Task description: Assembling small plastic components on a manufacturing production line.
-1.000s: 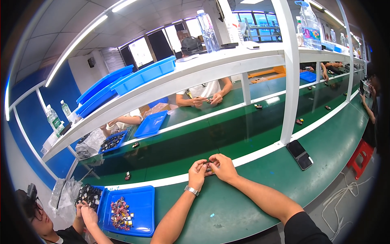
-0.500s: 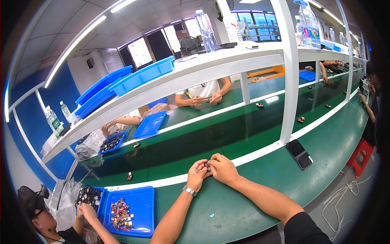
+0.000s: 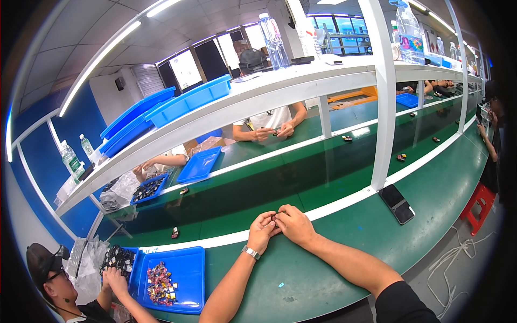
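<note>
Left hand [image 3: 262, 231] and right hand [image 3: 293, 223] meeting over the green table [image 3: 344, 237], fingers of both pinched together on a small dark part [image 3: 275, 217], blue plastic tray [image 3: 183, 269] of mixed pieces nearby, black phone [image 3: 397, 203] lying well apart

Bright ceiling strip lights, fisheye-bent edges

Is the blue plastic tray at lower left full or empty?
Partly filled: the blue plastic tray holds a pile of small multicoloured parts at its left; the rest of its floor is bare.
</note>
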`<state>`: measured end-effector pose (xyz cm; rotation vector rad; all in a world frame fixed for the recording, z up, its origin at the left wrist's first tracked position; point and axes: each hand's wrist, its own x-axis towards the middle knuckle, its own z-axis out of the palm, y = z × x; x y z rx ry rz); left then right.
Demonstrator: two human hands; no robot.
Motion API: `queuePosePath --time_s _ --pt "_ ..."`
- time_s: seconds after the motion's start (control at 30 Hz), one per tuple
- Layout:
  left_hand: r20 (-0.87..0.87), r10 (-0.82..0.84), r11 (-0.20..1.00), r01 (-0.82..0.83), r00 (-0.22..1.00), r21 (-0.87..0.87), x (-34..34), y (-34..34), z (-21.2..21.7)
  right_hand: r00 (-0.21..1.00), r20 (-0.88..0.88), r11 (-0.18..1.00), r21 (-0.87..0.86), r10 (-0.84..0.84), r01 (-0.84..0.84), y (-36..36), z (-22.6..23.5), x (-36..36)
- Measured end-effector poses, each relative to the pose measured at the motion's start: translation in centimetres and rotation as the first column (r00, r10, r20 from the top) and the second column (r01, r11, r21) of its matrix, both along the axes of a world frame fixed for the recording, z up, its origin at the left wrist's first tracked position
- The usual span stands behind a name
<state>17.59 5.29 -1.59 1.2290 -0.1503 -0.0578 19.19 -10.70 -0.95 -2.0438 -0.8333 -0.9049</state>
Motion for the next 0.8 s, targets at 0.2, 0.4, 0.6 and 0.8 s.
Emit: queuePosePath --time_s 0.2,0.4,0.6,0.8 --pt "-0.016 0.074 0.997 -0.073 0.997 0.032 0.1 -0.3 -0.2 0.999 -0.035 0.999 0.027 0.017 -0.016 0.2 -0.1 0.0" --pt "0.06 0.188 0.97 -0.194 0.98 0.144 0.3 -0.8 -0.8 0.962 -0.219 0.968 0.227 0.161 -0.11 0.0 0.1 0.0" --pt "0.153 0.213 0.914 -0.252 0.965 0.317 0.3 -1.2 -1.2 0.778 -0.581 0.926 0.378 0.239 -0.002 0.2 0.2 0.4" --pt "0.135 0.193 0.901 -0.23 0.972 0.367 0.3 -1.9 -0.8 0.607 -0.68 0.872 0.488 0.412 -0.045 -1.2 -1.9 3.4"
